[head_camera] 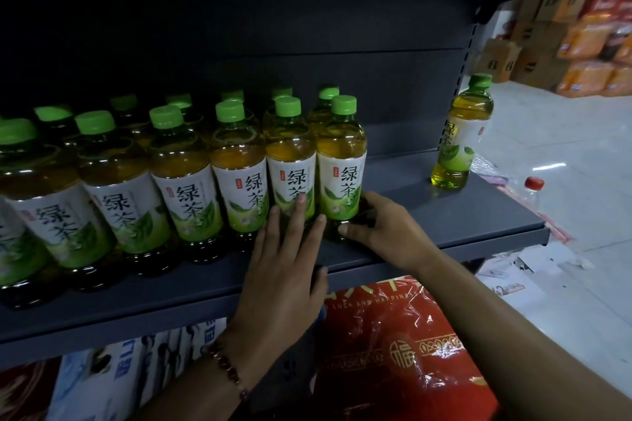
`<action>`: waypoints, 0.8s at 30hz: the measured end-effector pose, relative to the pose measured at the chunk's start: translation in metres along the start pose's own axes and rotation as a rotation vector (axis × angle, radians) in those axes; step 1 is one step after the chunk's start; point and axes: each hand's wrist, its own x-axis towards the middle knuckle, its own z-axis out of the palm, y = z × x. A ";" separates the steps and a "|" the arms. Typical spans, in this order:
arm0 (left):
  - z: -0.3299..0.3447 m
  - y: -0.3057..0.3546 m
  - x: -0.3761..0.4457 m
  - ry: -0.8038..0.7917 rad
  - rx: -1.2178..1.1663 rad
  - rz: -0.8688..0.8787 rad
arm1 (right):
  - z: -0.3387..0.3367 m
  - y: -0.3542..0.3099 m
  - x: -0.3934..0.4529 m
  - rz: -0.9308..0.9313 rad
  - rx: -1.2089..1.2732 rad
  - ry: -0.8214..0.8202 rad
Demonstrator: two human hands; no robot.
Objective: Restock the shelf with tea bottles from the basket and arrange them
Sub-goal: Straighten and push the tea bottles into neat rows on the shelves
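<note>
As right hand grips, bottle upright, label forward

Gripped bottle: green cap, amber-yellow tea, white label with black characters, small red stamp, green leaf print. Left of the grip, row of bottles: same colours. Shelf: dark grey. Below the grip, red bag, gold pattern.
</note>
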 end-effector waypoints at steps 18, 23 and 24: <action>0.004 0.031 0.014 0.033 0.008 0.090 | -0.099 0.073 0.027 0.389 0.202 0.686; 0.008 0.026 0.014 0.027 -0.004 0.100 | -0.089 0.083 0.049 0.390 0.135 0.693; 0.008 0.027 0.013 0.025 -0.009 0.103 | -0.090 0.084 0.051 0.406 0.123 0.700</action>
